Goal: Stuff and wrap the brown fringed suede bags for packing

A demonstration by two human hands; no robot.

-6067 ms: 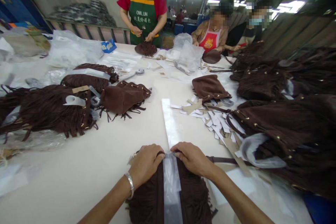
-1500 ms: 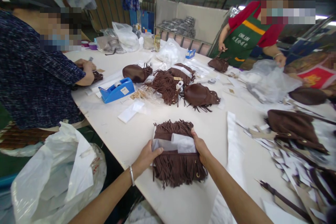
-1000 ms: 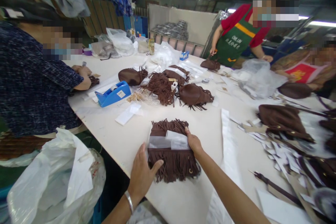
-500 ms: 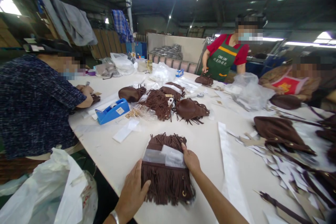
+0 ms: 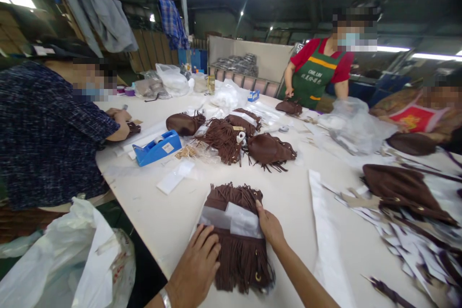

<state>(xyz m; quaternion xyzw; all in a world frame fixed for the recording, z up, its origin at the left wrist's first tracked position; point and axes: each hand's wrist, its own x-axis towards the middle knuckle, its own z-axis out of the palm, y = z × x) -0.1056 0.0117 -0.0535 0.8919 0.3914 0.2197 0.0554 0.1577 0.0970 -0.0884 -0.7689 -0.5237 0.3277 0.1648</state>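
Observation:
A brown fringed suede bag [image 5: 236, 245] lies flat on the white table [image 5: 288, 197] in front of me, with a clear plastic strip [image 5: 231, 219] wrapped across its middle. My left hand [image 5: 197, 267] rests flat on the bag's lower left fringe, fingers stretched out. My right hand [image 5: 270, 226] presses the bag's right edge at the end of the strip, fingers curled against it.
A blue tape dispenser [image 5: 158, 147] and more brown fringed bags [image 5: 231, 137] lie further up the table. A long clear strip [image 5: 325, 231] and paper scraps [image 5: 404, 236] lie to the right. A person in a dark top [image 5: 43, 130] sits left; others work across. A white plastic bag [image 5: 72, 260] hangs lower left.
Six seconds ago both hands held the bag close to me, facing ahead. I have since turned left and laid the bag flat; my left hand slid from its side onto the fringe.

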